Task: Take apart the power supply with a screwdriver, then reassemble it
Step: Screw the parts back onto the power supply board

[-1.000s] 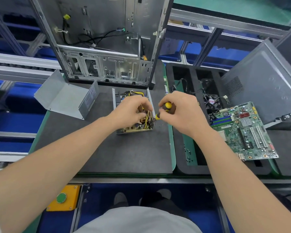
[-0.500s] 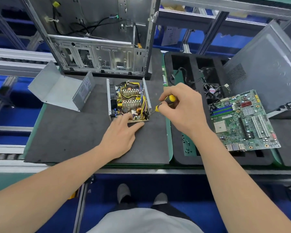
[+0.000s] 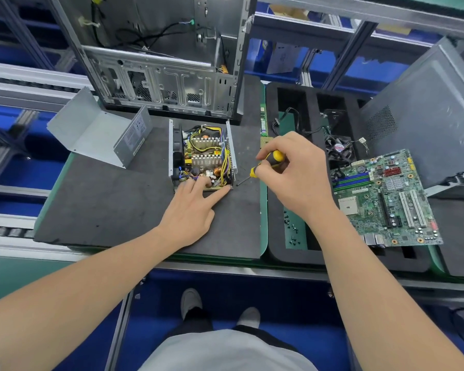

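An open silver metal computer case (image 3: 158, 62) stands at the back of a dark grey foam mat (image 3: 105, 204), and just in front of it lies the uncovered power supply (image 3: 202, 153), its yellow wires and finned heatsinks showing.
A bent grey sheet-metal cover (image 3: 97, 137) lies apart on the left. The left hand (image 3: 190, 212) has straight fingers touching the supply's near edge. The right hand (image 3: 298, 175) curls round a yellow-and-black screwdriver (image 3: 273, 158), tip just beside the supply's near right corner.
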The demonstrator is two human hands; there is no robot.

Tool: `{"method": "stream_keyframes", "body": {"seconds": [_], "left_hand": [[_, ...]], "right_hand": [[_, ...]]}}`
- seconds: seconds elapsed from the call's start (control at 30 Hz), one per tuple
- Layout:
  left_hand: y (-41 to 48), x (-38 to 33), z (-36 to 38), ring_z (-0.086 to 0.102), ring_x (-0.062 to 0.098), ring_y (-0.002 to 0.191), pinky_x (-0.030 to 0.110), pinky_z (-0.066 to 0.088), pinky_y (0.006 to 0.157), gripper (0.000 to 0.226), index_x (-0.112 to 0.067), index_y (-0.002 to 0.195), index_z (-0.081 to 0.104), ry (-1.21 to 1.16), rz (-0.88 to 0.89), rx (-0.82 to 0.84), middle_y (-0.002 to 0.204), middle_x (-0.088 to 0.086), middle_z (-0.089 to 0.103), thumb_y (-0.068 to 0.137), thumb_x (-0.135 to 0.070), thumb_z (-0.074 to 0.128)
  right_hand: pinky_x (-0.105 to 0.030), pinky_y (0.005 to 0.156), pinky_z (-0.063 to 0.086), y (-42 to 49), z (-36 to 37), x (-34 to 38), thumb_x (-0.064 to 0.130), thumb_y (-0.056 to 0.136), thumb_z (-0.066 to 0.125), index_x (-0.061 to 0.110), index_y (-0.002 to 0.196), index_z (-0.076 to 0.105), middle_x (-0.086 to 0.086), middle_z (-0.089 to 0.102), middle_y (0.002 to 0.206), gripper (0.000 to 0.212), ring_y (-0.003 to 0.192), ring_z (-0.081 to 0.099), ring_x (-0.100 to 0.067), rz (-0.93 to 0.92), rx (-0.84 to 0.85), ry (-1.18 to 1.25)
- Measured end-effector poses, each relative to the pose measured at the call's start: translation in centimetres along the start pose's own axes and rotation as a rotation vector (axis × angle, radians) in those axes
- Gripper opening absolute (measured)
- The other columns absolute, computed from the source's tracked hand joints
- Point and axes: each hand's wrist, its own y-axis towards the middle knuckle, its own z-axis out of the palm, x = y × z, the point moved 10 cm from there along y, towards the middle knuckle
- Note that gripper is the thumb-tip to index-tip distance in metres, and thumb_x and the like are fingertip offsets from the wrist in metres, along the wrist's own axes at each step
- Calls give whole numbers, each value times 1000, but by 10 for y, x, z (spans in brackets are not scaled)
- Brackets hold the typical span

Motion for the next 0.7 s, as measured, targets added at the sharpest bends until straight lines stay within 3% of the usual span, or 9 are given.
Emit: {"method": "stream_keyframes", "body": {"seconds": [0.27, 0.5, 0.7], "left_hand": [[0, -1, 5, 45, 33, 98, 46, 37, 86, 63, -29, 154, 44, 93, -14, 38, 127, 14, 47, 92, -23, 49], [-3, 3, 10, 45, 35, 102, 47, 36, 87, 61, -29, 152, 46, 75, -21, 42, 132, 14, 46, 91, -26, 40], [-4, 2, 7, 44, 34, 99, 45, 34, 82, 61, -28, 147, 51, 70, -19, 15, 128, 14, 48, 88, -28, 36]], "right_hand": [[-21, 68, 50, 4, 1, 6, 6, 79, 72, 15, 85, 74, 4, 62, 86, 11, 76, 60, -13, -26, -6, 15], [-39, 72, 56, 5, 22, 21, 11, 84, 70, 16, 89, 74, 6, 66, 77, 9, 73, 61, -14, -71, 96, -1], [-37, 76, 54, 13, 46, 23, 11, 86, 70, 15, 94, 75, 2, 68, 80, 10, 71, 60, -15, -118, 216, -110]]}}
